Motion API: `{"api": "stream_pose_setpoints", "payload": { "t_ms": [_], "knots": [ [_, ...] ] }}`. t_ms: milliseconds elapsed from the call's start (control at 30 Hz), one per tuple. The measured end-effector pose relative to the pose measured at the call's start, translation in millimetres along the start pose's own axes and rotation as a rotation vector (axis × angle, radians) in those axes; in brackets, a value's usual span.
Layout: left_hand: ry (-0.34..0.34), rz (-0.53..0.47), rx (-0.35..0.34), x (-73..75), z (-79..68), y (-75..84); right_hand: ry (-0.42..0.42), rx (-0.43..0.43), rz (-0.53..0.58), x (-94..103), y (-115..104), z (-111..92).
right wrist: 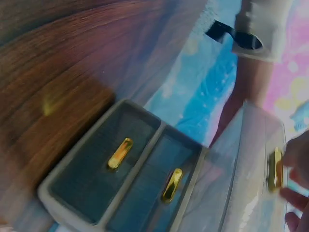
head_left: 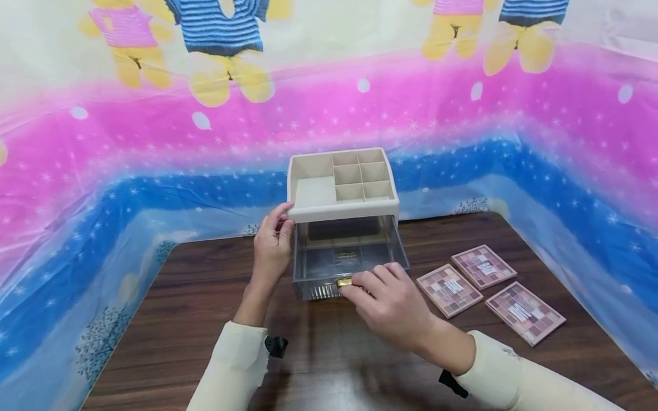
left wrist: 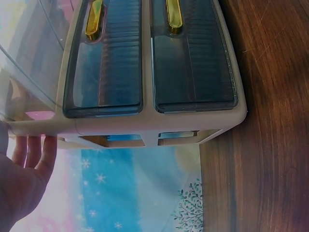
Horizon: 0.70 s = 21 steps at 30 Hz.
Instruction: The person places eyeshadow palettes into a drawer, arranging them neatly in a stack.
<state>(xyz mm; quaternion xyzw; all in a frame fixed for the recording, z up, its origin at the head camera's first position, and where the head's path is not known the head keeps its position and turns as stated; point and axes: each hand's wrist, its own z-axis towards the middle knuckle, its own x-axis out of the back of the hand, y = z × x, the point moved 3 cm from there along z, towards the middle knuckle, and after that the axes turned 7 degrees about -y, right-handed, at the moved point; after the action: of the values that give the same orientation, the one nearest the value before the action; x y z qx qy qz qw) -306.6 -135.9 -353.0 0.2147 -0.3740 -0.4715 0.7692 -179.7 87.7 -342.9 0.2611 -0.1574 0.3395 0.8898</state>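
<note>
A cream makeup organizer (head_left: 341, 212) stands on the table, its top split into several compartments. Its clear top drawer (head_left: 308, 274) is pulled out toward me. My right hand (head_left: 396, 308) pinches the gold handle (right wrist: 275, 169) on that drawer's front. On the organizer's left side, my left hand (head_left: 272, 245) rests its fingers near the upper corner. In the left wrist view those fingers (left wrist: 34, 152) reach the side frame, with their tips partly hidden. Beneath, two smoky drawers (left wrist: 111, 63) with gold handles are closed.
Three eyeshadow palettes (head_left: 449, 289) lie on the brown wood-grain table (head_left: 205, 302), right of the organizer. A patterned pink and blue cloth (head_left: 329, 108) hangs behind and around the table. Black straps (head_left: 276, 346) sit at both wrists.
</note>
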Motion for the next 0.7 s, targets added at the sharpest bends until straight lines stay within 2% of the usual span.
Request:
{"api": "stream_pose_setpoints", "payload": {
  "t_ms": [67,133,167,233,300,367,400,467,567,633,700],
  "knots": [
    [0.001,-0.002,-0.003,-0.1,0.1,0.2,0.034,-0.028,0.094,5.1,10,-8],
    [-0.003,-0.001,-0.007,-1.0,0.4,0.4,0.07,-0.106,0.163,11.8,26,-19],
    [-0.007,-0.005,-0.009,-1.4,0.6,0.8,0.085,-0.175,0.19,15.1,35,-26],
    [-0.014,-0.013,-0.011,-2.4,0.7,0.8,0.09,-0.364,0.227,20.8,56,-43],
    [-0.017,-0.017,-0.011,-2.7,0.7,0.6,0.03,-0.583,0.24,23.0,79,-65],
    [-0.015,-0.02,-0.011,-2.2,0.2,0.1,-0.107,-0.791,0.234,20.7,98,-88],
    [-0.012,-0.02,-0.011,-1.8,-0.2,-0.4,-0.213,-0.88,0.223,18.1,105,-100],
    [-0.002,-0.016,-0.011,-0.5,-1.1,-1.2,-0.474,-1.007,0.197,10.0,116,-123],
    [0.01,-0.016,-0.013,1.2,-2.4,-1.5,-0.857,-1.081,0.189,-3.6,121,-153],
    [0.01,-0.016,-0.017,1.5,-2.7,-0.9,-1.032,-1.093,0.189,-10.8,121,-169],
    [0.005,-0.017,-0.018,0.9,-2.6,-0.6,-1.153,-1.091,0.191,-15.5,120,-180]
  ]
}}
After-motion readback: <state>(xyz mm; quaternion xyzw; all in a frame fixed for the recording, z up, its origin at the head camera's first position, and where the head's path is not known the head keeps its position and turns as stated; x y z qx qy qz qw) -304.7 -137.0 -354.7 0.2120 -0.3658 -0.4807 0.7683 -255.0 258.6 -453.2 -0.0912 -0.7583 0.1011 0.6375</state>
